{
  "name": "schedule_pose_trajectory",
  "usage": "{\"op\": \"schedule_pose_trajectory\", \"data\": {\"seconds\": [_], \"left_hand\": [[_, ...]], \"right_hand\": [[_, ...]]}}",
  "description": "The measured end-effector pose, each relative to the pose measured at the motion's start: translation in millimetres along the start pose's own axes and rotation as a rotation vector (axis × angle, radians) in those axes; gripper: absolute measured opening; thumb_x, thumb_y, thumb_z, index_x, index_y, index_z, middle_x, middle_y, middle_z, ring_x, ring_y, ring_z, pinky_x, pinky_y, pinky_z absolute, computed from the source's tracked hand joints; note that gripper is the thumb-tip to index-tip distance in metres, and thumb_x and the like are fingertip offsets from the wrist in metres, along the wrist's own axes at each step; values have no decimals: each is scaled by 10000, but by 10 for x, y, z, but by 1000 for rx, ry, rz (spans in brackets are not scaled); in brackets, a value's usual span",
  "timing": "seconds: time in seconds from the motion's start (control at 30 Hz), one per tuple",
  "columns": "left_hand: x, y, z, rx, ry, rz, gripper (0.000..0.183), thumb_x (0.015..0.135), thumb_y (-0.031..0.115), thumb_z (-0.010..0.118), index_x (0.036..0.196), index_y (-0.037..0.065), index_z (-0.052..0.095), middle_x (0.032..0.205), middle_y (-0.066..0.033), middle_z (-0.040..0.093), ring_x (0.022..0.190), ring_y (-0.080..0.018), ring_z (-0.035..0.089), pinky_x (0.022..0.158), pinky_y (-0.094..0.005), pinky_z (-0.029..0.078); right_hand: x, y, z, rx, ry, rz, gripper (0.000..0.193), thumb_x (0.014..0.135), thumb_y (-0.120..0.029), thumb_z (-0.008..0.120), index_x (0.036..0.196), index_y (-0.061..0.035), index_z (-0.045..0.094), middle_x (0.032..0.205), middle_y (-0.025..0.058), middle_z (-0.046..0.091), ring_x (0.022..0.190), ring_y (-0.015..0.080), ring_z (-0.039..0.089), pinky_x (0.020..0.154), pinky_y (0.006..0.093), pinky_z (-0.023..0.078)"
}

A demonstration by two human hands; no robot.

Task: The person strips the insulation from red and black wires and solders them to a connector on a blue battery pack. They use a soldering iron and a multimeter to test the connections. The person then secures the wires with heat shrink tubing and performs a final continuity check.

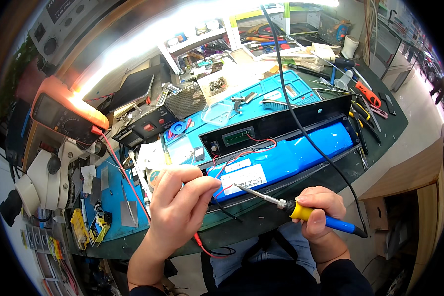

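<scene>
My right hand (322, 211) grips a soldering iron (305, 212) by its yellow and blue handle. The iron's metal tip points left, just beside a thin red wire (224, 191). Thumb and fingers of my left hand (178, 203) are pinched together at that wire's end; the exact grip is partly hidden by the fingers. Beneath the iron lies a blue-wrapped battery pack (306, 152) with a white label, in an open black case (281, 124). A small green circuit board (238, 137) sits in the case wall, with red wires running from it.
The iron's black cord (301, 126) crosses over the case. An orange multimeter (68, 112) stands at left, its red lead (128, 182) hanging near my left wrist. A blue work mat (251, 101) carries small parts. Pliers and screwdrivers, one orange-handled (367, 93), lie at right.
</scene>
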State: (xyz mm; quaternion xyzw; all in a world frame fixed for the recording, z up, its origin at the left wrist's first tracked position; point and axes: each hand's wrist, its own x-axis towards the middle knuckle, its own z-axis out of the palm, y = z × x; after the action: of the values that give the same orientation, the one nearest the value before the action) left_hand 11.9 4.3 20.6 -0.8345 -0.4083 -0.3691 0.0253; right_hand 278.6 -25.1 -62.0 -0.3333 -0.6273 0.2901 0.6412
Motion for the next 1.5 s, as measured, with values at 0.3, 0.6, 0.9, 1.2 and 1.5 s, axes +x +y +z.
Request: {"op": "schedule_pose_trajectory", "data": {"seconds": [0.3,0.6,0.9,1.2,1.5], "left_hand": [[27,13,14,-21,-12,7,244,760,-23,838,973,53,750,931,-64,611,813,-241,602,706,-357,464],[28,11,34,-31,-11,18,244,760,-19,851,975,45,755,929,-69,615,803,-243,608,690,-359,474],[56,23,44,-43,-16,20,239,770,-27,843,981,40,753,922,-73,612,796,-243,605,681,-355,479],[53,26,57,-65,-8,4,231,752,-46,833,953,47,767,922,-73,638,804,-229,608,675,-333,482],[51,25,68,-79,-18,-8,244,748,-50,847,961,42,769,925,-74,640,795,-217,620,665,-318,484]], "right_hand": [[-12,3,9,18,16,11,436,1039,-475,641,997,-54,746,822,86,745,689,193,726,636,277,579],[-16,23,8,21,16,-2,440,1037,-479,641,998,-54,748,807,80,738,692,193,728,632,278,580],[-8,16,-12,27,-9,3,424,1036,-470,642,1009,-58,739,825,84,744,703,202,732,639,287,587],[-19,8,-14,1,-7,19,418,1037,-466,643,1001,-58,729,863,92,762,727,206,741,661,291,596],[-6,-7,3,4,5,17,429,1038,-471,641,986,-55,733,837,85,754,712,203,735,650,290,592]]}}
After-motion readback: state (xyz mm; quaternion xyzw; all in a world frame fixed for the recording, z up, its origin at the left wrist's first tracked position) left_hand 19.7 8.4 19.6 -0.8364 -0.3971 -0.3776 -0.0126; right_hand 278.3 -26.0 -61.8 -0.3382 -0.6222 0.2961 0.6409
